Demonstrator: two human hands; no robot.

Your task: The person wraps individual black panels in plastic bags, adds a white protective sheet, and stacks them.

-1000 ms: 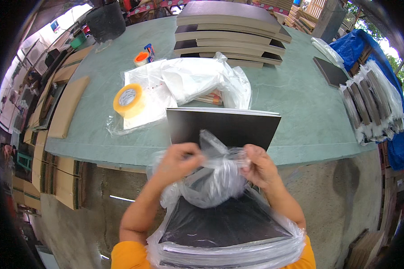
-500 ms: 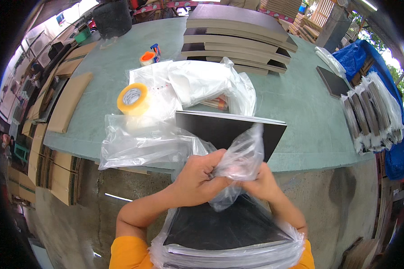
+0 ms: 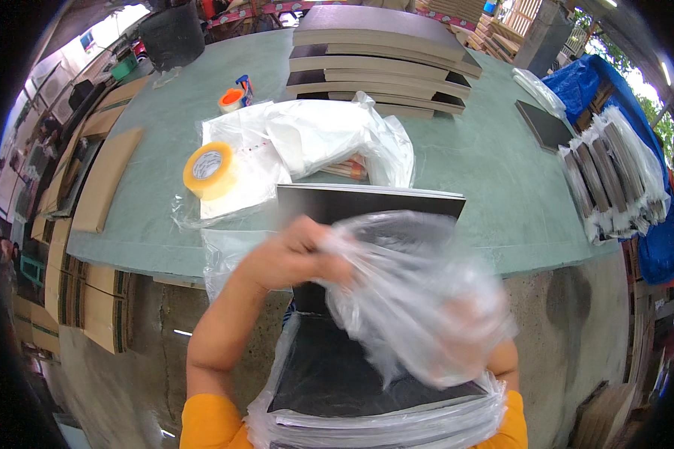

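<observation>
My left hand (image 3: pixel 296 256) is closed on the edge of a clear plastic bag (image 3: pixel 386 262), which spreads open to the right. Inside the bag is my right hand (image 3: pixel 468 322), seen through the film; motion smears its fingers. Behind the bag, a black board (image 3: pixel 367 197) with a pale edge leans up at the table's near edge, partly covered by the bag and my left hand. Close to my body, below my hands, lies a stack of black boards (image 3: pixel 322 363) wrapped in clear plastic.
On the green table (image 3: pixel 487 172) lie white plastic bags (image 3: pixel 314 135), a yellow tape roll (image 3: pixel 207 169) and an orange tape dispenser (image 3: pixel 233 98). Thick boards (image 3: pixel 382 41) are piled at the back. Wrapped boards (image 3: pixel 614 172) stand at the right; flat cardboard (image 3: pixel 108 179) at the left.
The bag was bunched between both hands and is now spread wide. My right hand has moved right inside it, my left hand left and slightly up. The view has shifted slightly.
</observation>
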